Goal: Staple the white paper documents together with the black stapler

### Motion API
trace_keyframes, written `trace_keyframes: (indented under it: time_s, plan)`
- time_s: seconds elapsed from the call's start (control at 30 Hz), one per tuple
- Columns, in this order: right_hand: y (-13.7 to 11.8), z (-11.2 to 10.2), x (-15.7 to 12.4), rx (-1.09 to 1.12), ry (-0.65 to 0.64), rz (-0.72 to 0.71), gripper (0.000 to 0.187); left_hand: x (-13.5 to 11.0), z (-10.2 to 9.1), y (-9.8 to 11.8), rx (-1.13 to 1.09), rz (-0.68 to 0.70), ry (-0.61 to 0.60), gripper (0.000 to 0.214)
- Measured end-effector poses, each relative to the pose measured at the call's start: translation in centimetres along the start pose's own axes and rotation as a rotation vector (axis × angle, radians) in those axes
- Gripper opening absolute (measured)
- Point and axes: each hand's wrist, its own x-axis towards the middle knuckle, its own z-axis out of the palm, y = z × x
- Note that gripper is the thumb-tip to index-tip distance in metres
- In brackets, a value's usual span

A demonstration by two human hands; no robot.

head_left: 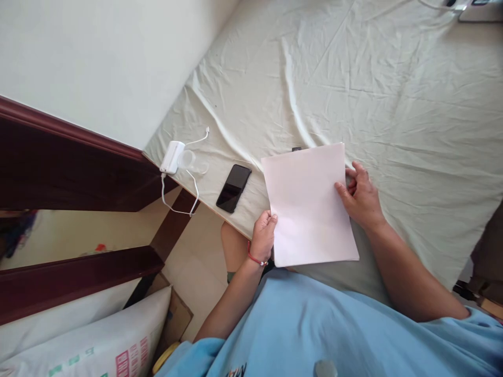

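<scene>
A stack of blank white paper sheets [308,207] lies in front of me at the table's near edge, slightly tilted. My left hand [264,234], with a red bracelet at its wrist, is closed on the lower left edge, thumb on top. At the right edge is my right hand [362,196], its fingers apart and its thumb reaching over the top sheet. Its other fingertips are by the edge; whether any go beneath the paper I cannot tell. A small dark object [296,149] peeks out behind the top edge, mostly hidden by the paper.
Left of the paper lies a black phone [233,188]. Farther left are a white charger [172,157] with a cable and a small clear plastic piece [187,158]. A wrinkled pale cloth [393,94] covers the table. A dark wooden frame [78,157] and white sack [98,340] stand left.
</scene>
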Motion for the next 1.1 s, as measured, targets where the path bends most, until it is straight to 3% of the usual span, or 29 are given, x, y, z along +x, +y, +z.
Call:
trace_keyframes:
  time_s: [0.13,0.33,0.47,0.63,0.83,0.9,1.03,1.1]
  plan:
    - [-0.5,-0.9,0.3,-0.018,-0.088,0.06,0.074,-0.3,0.4,0.5,-0.008,0.007,-0.004,0.047]
    - [-1.9,-2.3,-0.1,0.621,-0.317,0.394,0.063,-1.2,1.0,0.6,-0.13,-0.021,-0.05,0.048]
    - [-1.7,-2.6,-0.5,0.754,-0.452,0.572,0.053,-1.1,0.9,0.7,-0.139,0.025,-0.07,0.044]
    - [-1.6,-2.4,-0.8,0.823,-0.54,0.572,0.044,-0.1,0.3,2.3,-0.195,0.063,-0.124,0.051]
    - [-2.8,-1.7,-1.2,0.72,-0.644,0.538,0.047,1.8,0.5,2.2,-0.263,-0.056,-0.097,0.063]
    - [-2.7,-1.5,-0.9,0.596,-0.564,0.439,0.048,2.1,0.8,1.8,-0.245,-0.049,-0.093,0.066]
    - [-3.3,-2.0,0.1,0.124,-0.042,0.028,0.058,1.6,1.3,1.5,-0.201,-0.016,-0.172,0.067]
    - [-5.0,-2.7,0.7,-0.066,0.124,-0.181,0.058,1.2,1.6,1.6,-0.178,-0.028,-0.228,0.066]
